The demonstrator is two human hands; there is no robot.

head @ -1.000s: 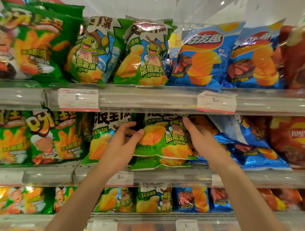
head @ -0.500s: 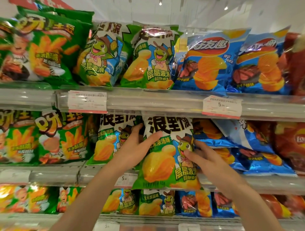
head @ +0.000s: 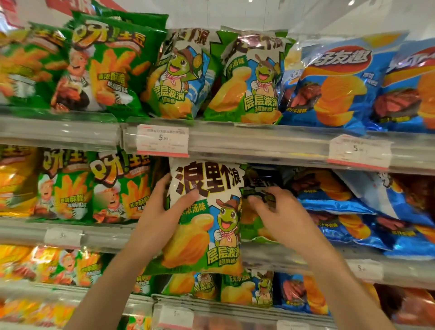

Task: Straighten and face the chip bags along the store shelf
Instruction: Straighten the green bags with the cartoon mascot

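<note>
One frog bag (head: pixel 207 219) gripped by my left hand (head: pixel 162 212); right hand (head: pixel 280 212) pinches the neighbouring bag (head: pixel 256 226). Risk: overhanging bag tips off shelf lip (head: pixel 294 256).

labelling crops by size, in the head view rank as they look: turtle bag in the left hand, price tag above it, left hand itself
1. turtle bag, nearest the camera, so it looks enlarged
2. left hand
3. price tag; close to the hand, unsure

Bright, even store light falls from ceiling spots (head: pixel 351 2) at the top edge. Glare streaks the glossy bags (head: pixel 256 77) and the clear shelf rails (head: pixel 259 143). The middle is fairly sharp; the lower left and right edges smear with blur. Wide-angle distortion bows the rails. Shadows are faint.
</note>
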